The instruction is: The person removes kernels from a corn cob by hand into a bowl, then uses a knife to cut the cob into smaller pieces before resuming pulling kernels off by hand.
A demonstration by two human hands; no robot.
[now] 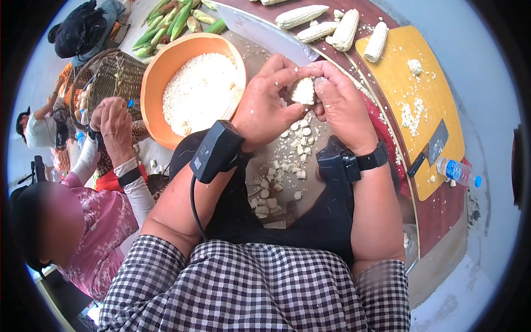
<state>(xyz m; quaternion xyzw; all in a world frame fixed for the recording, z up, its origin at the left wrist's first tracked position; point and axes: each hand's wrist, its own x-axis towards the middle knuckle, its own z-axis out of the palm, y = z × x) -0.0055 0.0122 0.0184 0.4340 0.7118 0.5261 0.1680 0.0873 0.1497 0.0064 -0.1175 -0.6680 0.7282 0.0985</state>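
Observation:
Both my hands are closed around a short piece of corn cob (302, 92) with pale kernels, held in front of me above the floor. My left hand (267, 102) grips it from the left, thumb and fingers curled about it. From the other side my right hand (344, 105) presses it with the thumb and fingers. Left of my hands stands an orange basin (154, 105) filled with loose white kernels (199, 91). Beneath my hands, broken cob pieces (268, 202) and kernels lie scattered on the ground.
On the dark red table, several husked corn cobs (345, 30) lie near a yellow cutting board (442, 66) with a knife (430, 148). A water bottle (458, 171) lies by the board's edge. To the left sit a co-worker (105, 221), a wicker basket (116, 80) and unhusked corn (166, 27).

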